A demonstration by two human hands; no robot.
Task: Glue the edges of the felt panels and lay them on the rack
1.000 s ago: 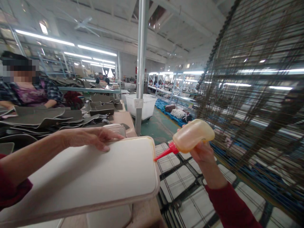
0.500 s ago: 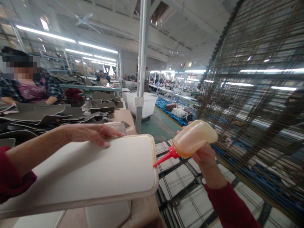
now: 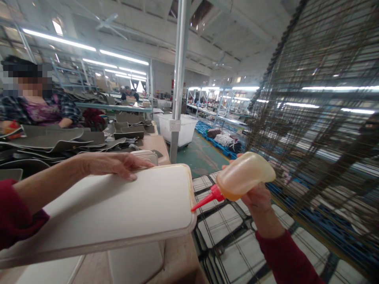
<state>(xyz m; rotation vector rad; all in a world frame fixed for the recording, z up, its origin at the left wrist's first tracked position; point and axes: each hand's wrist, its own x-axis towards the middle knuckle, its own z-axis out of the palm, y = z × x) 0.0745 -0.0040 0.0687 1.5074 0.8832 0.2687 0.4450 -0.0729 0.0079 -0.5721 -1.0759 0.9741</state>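
Observation:
My left hand (image 3: pixel 120 163) grips the far edge of a white panel (image 3: pixel 142 205) with rounded corners, its thumb on the face and the fingers along the edge. A paler, raised border runs round the panel. In my right hand (image 3: pixel 257 197) is a squeeze bottle (image 3: pixel 245 175), tilted down to the left, with yellowish liquid inside. Its red nozzle (image 3: pixel 204 201) meets the border at the panel's right end. A yellowish glue-like line shows along that border, above the tip. The bottle hides part of my right fingers.
More white panels (image 3: pixel 134 262) lie on the table below. A wire rack (image 3: pixel 314 102) rises at the right, with panels on its lower grid (image 3: pixel 227 221). Grey sheets (image 3: pixel 59 138) are piled at the left before a co-worker (image 3: pixel 41 106). A metal post (image 3: pixel 177 79) and white bin (image 3: pixel 186 128) stand ahead.
The nozzle tip has slid a little down the panel's right border, towards the near corner. The bottle has shifted slightly down and right. My left hand keeps its grip.

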